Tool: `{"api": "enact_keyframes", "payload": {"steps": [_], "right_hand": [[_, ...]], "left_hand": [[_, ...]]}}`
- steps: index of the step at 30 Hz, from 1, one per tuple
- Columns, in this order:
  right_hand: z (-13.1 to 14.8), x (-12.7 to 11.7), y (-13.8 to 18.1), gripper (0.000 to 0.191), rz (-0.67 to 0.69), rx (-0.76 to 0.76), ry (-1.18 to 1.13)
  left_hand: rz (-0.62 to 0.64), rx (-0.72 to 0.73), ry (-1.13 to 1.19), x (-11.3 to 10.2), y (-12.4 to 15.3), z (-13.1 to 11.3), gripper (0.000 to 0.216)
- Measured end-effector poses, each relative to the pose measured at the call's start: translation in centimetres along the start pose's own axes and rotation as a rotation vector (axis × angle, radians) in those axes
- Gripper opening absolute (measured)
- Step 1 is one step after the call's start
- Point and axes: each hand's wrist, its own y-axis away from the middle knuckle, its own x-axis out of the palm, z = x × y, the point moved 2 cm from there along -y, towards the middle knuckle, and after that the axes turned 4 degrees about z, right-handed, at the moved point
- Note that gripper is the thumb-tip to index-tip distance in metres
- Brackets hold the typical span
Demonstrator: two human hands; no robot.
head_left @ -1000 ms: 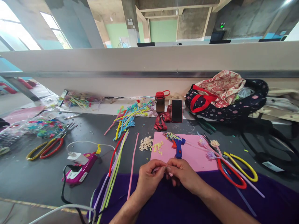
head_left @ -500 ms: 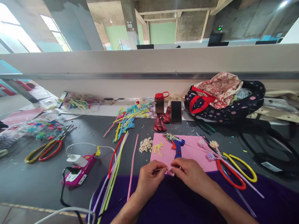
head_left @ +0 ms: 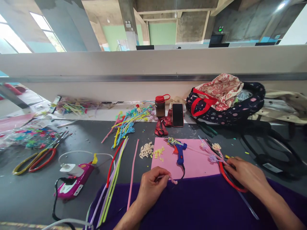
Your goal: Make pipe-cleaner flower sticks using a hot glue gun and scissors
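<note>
Thumb and finger of the left hand (head_left: 153,183) pinch a fuzzy pink piece (head_left: 174,181), curled at its tip, near the front edge of a flat pink sheet (head_left: 198,164). By its right edge, the right hand (head_left: 246,174) is over red loop-handled scissors (head_left: 223,175); its hold I cannot tell.

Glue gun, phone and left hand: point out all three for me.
Glue gun (head_left: 180,153): head view, on its blue body, at the top of the handle.
Phone (head_left: 177,115): head view, on its dark screen.
Left hand (head_left: 153,181): head view, on the back of the hand.
</note>
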Motion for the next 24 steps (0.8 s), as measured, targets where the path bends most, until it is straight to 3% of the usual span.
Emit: {"api": "enact_keyframes", "payload": {"steps": [7,13,18,24], "right_hand": [[0.7,-2.5,0.0,0.034,-0.096,-0.062,-0.259],[5.2,-5.9,-0.8,0.036,-0.053,-0.282,-0.545],[9.1,-7.8,-2.6,0.04,-0.036,-0.403,-0.518],[12.0,-8.1,-5.9,0.035,-0.026,-0.53,-0.522]], "left_hand": [[-0.011,-0.047,0.042,-0.1,0.2,-0.1,0.013],[-0.022,-0.036,0.074,-0.1,0.2,-0.1,0.012],[-0.019,-0.038,0.086,0.1,0.3,0.2,0.012],[-0.017,-0.031,0.109,0.2,0.5,0.3,0.011]]}}
